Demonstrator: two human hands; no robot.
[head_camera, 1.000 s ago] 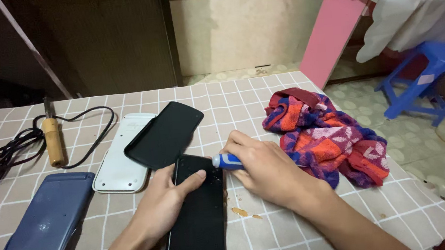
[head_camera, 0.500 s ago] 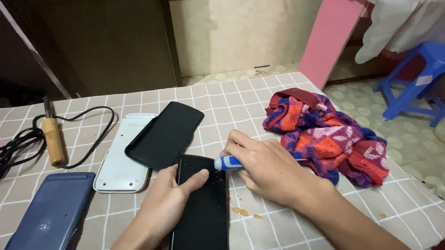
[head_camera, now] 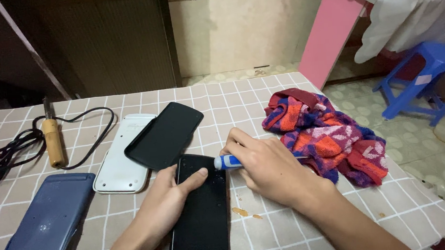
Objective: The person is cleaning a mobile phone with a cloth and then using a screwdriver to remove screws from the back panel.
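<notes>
A long black flat device lies on the checked tablecloth in front of me. My left hand rests on its left edge, with the thumb across its upper end. My right hand is closed around a small tool with a blue and white handle, whose tip points at the device's upper right corner. A black curved cover lies just beyond, overlapping a white case part.
A blue case lies at the near left. A soldering iron with a wooden handle and black cable sits at the far left. A crumpled red, blue and orange cloth lies to the right. A blue stool stands beyond the table's right edge.
Both hands stay on the black device. The right hand with the tool has shifted only slightly.
</notes>
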